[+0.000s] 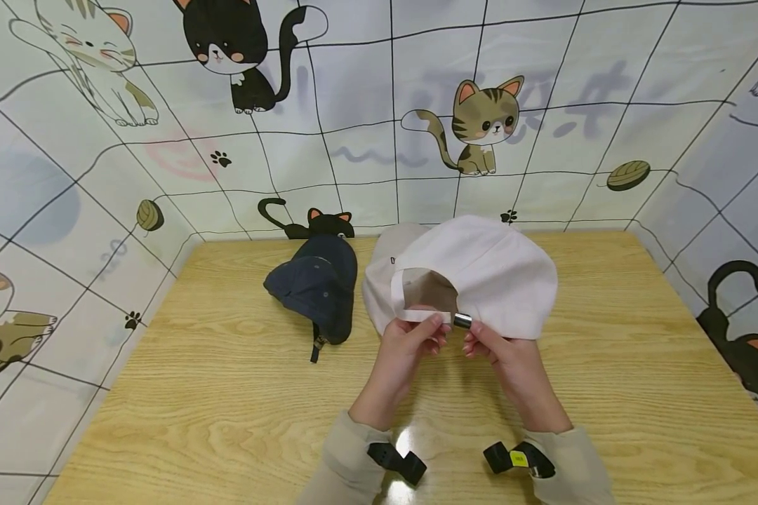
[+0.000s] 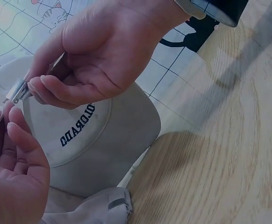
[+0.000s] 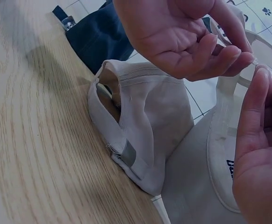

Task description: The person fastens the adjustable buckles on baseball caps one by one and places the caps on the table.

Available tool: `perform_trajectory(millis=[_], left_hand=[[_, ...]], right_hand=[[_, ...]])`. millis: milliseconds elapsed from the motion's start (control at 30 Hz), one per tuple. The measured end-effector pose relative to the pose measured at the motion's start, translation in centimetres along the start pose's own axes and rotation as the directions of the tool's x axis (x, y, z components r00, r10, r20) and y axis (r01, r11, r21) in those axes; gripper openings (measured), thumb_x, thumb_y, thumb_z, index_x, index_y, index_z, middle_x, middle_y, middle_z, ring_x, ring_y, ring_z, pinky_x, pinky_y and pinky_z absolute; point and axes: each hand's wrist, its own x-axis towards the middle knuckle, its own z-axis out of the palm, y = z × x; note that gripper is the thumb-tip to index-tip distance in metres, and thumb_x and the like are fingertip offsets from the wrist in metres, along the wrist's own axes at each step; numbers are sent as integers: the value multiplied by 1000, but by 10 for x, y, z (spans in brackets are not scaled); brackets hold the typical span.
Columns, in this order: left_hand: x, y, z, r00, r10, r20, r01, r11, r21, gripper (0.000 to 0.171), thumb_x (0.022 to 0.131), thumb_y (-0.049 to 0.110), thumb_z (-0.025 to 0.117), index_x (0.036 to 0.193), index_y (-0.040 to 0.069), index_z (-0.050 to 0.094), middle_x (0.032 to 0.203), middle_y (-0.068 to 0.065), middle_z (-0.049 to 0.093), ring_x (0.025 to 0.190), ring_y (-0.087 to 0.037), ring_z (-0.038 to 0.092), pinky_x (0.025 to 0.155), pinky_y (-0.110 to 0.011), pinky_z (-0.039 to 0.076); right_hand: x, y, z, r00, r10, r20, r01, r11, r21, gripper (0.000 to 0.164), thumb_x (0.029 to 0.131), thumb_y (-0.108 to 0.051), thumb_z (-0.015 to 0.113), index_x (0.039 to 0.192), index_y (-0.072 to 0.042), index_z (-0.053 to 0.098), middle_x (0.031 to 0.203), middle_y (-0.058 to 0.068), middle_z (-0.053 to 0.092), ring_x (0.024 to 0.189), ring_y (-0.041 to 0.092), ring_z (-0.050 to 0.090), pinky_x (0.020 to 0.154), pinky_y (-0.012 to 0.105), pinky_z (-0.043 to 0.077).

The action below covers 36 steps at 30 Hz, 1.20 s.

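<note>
Strap (image 1: 417,315) runs crosswise, white cap's (image 1: 486,259) back facing the person, left hand (image 1: 413,340) pinching strap, right hand (image 1: 502,351) buckle (image 1: 462,320).

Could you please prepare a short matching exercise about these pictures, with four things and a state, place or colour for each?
1. Left hand
2. Right hand
3. Dark blue cap
4. Tabletop

A. Yellowish, wood-grained
B. Pinches the white strap
C. Lies left of both hands
D. Pinches the metal buckle

Pairs: 1-B, 2-D, 3-C, 4-A.
</note>
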Motion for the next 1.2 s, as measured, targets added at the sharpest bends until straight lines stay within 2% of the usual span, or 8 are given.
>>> perform_trajectory(millis=[167,200,400,433,567,733,900,1200], left_hand=[[1,-2,0,1000,-6,14,6,1000,-8,12,85,19,61,88,7,61,77,-4,62,63,-13,55,55,-23,42],[1,-3,0,1000,-5,14,5,1000,-7,13,85,19,61,88,6,61,77,-5,62,63,-13,55,55,-23,42],[1,-3,0,1000,-18,16,18,1000,-1,12,85,16,62,87,5,61,76,-6,63,63,-13,55,56,-22,42],[1,-4,-1,1000,-24,20,24,1000,0,11,85,16,61,87,5,61,76,-5,63,63,-13,55,56,-23,42],[2,-7,-3,999,-39,25,39,999,16,11,86,15,61,87,4,62,75,-4,63,63,-14,55,57,-25,42],[3,-14,-7,998,-70,1,70,997,36,12,85,14,61,87,3,63,76,-5,62,63,-12,55,58,-25,41],[3,-18,-9,995,-97,-8,97,995,33,13,84,16,63,85,3,64,77,-7,63,64,-12,56,58,-25,41],[4,-21,-11,995,-97,-8,97,995,31,16,82,18,65,84,2,65,78,-11,62,64,-13,56,57,-24,42]], right_hand=[[0,4,-3,1000,8,-15,-9,999,-39,9,89,3,49,97,-1,50,77,8,62,63,14,60,60,25,51],[1,14,-11,1000,-9,4,9,1000,-10,9,89,1,51,97,-1,51,77,9,62,64,14,60,61,25,51],[2,20,-17,998,-44,46,44,999,-4,11,89,1,51,99,4,52,78,11,62,64,16,61,60,26,51],[1,12,-10,999,-26,19,27,999,-46,10,89,2,50,98,5,51,77,11,61,63,15,60,59,27,51],[1,16,-15,999,30,-24,-32,995,-95,11,89,0,52,97,7,53,75,10,61,62,16,59,57,27,51],[-1,4,-9,991,130,-12,-130,980,-152,12,90,-2,50,95,7,56,73,7,60,63,16,59,58,28,50],[-3,5,-13,974,225,-6,-222,954,-201,16,91,-10,52,93,4,57,75,6,60,67,14,59,61,27,51],[-2,9,-16,982,187,26,-181,971,-153,11,90,-6,53,95,2,57,76,9,60,65,14,60,58,25,51]])
